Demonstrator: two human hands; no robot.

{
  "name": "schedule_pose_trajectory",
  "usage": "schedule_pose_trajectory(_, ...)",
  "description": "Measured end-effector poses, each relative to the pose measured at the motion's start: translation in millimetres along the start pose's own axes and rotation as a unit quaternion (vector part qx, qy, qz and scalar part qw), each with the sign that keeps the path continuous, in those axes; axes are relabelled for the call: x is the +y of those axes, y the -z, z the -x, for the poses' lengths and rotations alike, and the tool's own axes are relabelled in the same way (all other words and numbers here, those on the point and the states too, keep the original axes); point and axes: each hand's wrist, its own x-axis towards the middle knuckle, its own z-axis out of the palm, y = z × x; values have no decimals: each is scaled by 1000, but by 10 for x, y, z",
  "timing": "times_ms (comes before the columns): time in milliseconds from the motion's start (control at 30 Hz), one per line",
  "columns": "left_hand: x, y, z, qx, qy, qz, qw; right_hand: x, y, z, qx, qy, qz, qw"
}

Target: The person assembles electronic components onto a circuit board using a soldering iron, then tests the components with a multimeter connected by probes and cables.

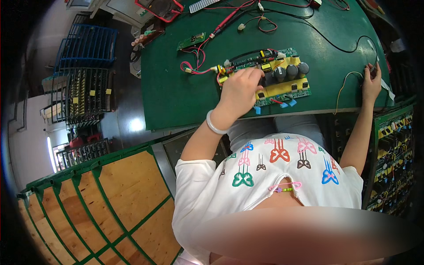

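One left hand [240, 92] curls onto a yellow-and-green circuit board [282, 87] on the green surface [176, 97]; I cannot tell whether its fingers grasp it. The right hand [372, 83] pinches a black cable [344, 51]. Beyond lie a small green board [191, 41] and a red multimeter [161, 8].

The workbench [170, 101] spans the upper middle of the frame. On it, a large circuit board [282, 89] lies above centre, partly under the left hand [243, 90]; a small circuit board [191, 42] is to its upper left, a multimeter [162, 9] at the top edge. The right hand [372, 82] is at far right, a rack [86, 49] at upper left.
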Motion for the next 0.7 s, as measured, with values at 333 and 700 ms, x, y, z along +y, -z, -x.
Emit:
schedule_pose_trajectory(333, -333, 31, -13, 29, 16, -31, 999, -73, 22, 20, 1, -10, 33, 999)
schedule_pose_trajectory(700, -420, 200, 76, -12, -5, -32, 999, -69, -7, -43, 114, 97, 221, 964)
